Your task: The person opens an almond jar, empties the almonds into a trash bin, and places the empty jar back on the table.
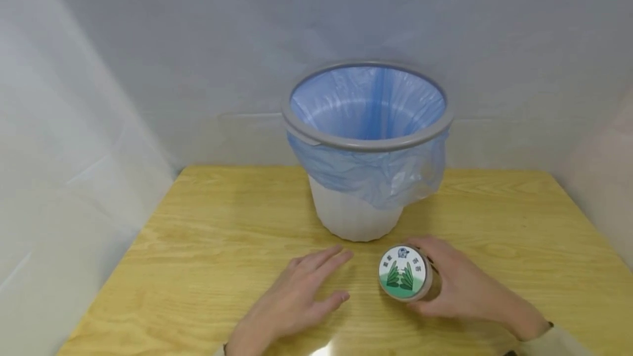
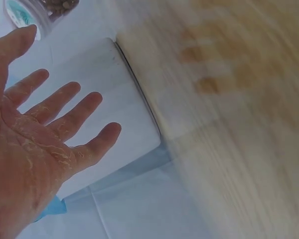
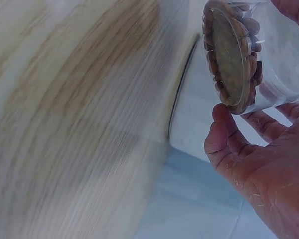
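While the fingers and thumb of the right hand [image 1: 462, 284] curl round its side, the jar [image 3: 254, 55] is held over the desk [image 1: 222, 224], in front of the bin and a little to its right. It tilts, its lid [image 1: 399, 279] leaning toward the left hand [image 1: 296, 290]. The wall is smooth, round and see-through; lumpy brown pieces [image 3: 214, 64] crowd the base, which shows whole in the right wrist view. The lid is a flat disc, white and green, printed with leaves and small dark characters.

Left of the jar, the left hand's grip holds nothing: its fingers are spread apart, with a gap between thumb and jar.

Just beyond both hands, the bin [image 1: 356, 218] stands upright, white, tapering downward and lightly ribbed. A thin, crinkled blue liner [image 1: 368, 106] lines it and hangs outside in a loose, ragged skirt under the smooth grey rim [image 1: 376, 144]. That round mouth is wide open, with free room above it.

Wood grain runs over the desk, which reaches broadly past the bin on both sides; behind its straight back edge hang pale, creased sheets [image 1: 198, 54].
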Demonstrator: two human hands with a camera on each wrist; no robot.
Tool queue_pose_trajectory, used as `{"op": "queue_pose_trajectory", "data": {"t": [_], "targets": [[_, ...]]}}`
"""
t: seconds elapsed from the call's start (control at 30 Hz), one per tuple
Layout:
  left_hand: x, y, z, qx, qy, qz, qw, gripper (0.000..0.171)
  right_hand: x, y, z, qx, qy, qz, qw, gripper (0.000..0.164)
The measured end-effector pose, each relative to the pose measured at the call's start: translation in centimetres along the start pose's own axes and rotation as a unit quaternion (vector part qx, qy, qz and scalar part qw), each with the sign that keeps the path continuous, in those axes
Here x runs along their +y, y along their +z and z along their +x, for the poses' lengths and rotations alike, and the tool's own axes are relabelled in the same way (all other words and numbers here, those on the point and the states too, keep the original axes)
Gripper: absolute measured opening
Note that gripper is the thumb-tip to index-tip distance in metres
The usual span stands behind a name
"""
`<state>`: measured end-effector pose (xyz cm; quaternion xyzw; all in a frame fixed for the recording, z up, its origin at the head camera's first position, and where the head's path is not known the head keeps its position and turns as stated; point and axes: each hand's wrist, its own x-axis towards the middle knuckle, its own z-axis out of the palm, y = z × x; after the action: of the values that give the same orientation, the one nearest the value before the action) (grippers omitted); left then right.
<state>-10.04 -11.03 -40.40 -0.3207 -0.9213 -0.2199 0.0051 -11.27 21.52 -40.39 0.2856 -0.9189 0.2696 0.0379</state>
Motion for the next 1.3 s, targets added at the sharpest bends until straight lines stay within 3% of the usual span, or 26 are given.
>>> {"op": "queue_pose_trajectory", "data": {"t": [0.5,0.67,0.97,1.1,1.3], "targets": [[0.6,0.6,0.4,0.018,0.024,-0.006,0.9995,0.066,-1.2,1.1,0.8,-0.016,-0.013,0.025,0.999,0.089],[1.0,0.4,0.5,0.007,0.024,-0.013,0.9996,0.067,-1.5,1.3,1.2,-0.022,-0.014,0.03,0.999,0.089],[1.3,0.6,0.9,0.023,0.076,-0.005,0.9968,0.063,-1.8,2.0,1.8,-0.033,-0.059,0.043,0.997,0.08],[1.3,0.7,1.1,0.007,0.085,0.007,0.9963,0.062,-1.8,2.1,1.8,-0.061,-0.048,0.06,0.995,0.078],[1.5,0.9,1.3,-0.002,0.094,0.015,0.9954,0.065,-1.8,1.8,1.7,-0.097,0.003,0.106,0.99,0.079]]}}
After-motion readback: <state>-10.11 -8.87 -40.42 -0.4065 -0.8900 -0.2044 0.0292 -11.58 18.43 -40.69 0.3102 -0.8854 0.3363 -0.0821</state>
